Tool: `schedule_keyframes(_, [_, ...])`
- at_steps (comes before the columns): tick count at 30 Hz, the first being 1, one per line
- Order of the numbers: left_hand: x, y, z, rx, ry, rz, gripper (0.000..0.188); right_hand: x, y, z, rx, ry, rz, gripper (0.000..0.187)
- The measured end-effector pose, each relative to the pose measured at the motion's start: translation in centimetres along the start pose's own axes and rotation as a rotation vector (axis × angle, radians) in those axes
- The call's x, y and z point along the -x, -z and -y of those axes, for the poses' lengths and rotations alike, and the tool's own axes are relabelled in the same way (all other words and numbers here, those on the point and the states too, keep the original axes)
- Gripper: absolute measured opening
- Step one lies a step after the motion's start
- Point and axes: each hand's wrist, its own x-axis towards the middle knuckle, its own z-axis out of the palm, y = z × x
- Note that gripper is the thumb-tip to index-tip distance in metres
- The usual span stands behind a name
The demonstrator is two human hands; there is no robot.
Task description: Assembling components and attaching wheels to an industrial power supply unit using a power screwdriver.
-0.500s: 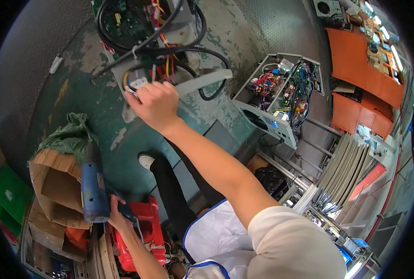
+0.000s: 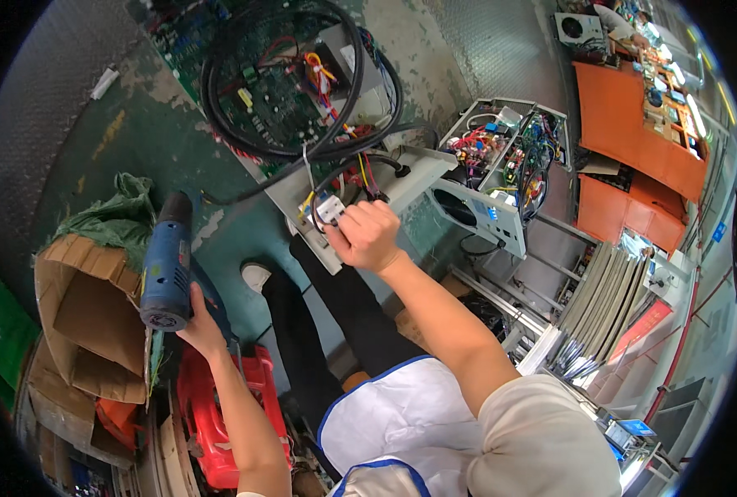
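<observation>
My left hand point(image 2: 202, 325) is wrapped round the handle of a blue power tool with a dark nozzle and vented rear, apparently a heat gun point(image 2: 167, 273); its nozzle points away from me. My right hand point(image 2: 367, 236) is closed at the near edge of a pale metal chassis panel point(image 2: 418, 180), beside a white switch block point(image 2: 329, 209); the fingertips are partly hidden. Behind that panel lies a large green circuit board point(image 2: 281, 108) with coloured wires. A coiled black cable point(image 2: 211, 103) lies over the board, bound with a pale tie.
Another opened metal unit point(image 2: 509, 219) full of wiring stands to the right. At left is an open cardboard box point(image 2: 95, 327) with green sacking point(image 2: 107, 214), beside a red plastic case point(image 2: 269, 385). Orange panels point(image 2: 625, 124) and a metal rack point(image 2: 542, 323) stand further right.
The chassis with its board and cable has come nearer and to the right along with my right hand. My left hand has raised the heat gun slightly.
</observation>
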Motion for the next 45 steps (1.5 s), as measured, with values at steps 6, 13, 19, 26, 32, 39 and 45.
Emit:
schedule_keyframes(6, [-0.1,0.6,2.3,-0.017,0.096,-0.027,0.018,1.9,0.9,-0.2,-0.008,0.042,0.057,0.032])
schedule_keyframes(13, [0.5,-0.3,2.2,0.214,0.275,0.005,0.022,2.4,1.5,-1.1,-0.032,0.07,0.093,0.03])
schedule_keyframes(19, [-0.8,-0.7,3.0,0.081,0.296,0.059,0.044,1.6,0.7,-1.3,-0.058,0.122,0.074,0.023])
schedule_keyframes(26, [-1.1,0.0,3.2,0.055,0.054,-0.027,0.026,1.7,1.1,0.0,-0.009,0.133,0.232,0.026])
schedule_keyframes(32, [-2.2,-0.1,3.9,-0.04,-0.071,-0.155,0.038,1.6,1.5,-0.2,-0.002,0.145,0.344,0.024])
schedule_keyframes(39, [-3.0,0.0,5.9,0.242,-0.025,-0.245,0.032,2.2,2.2,11.1,-0.416,-0.047,0.383,0.025])
schedule_keyframes(45, [-4.3,-1.3,6.4,0.685,0.339,-0.099,0.026,1.3,-11.8,18.1,-0.901,-0.46,0.743,0.054])
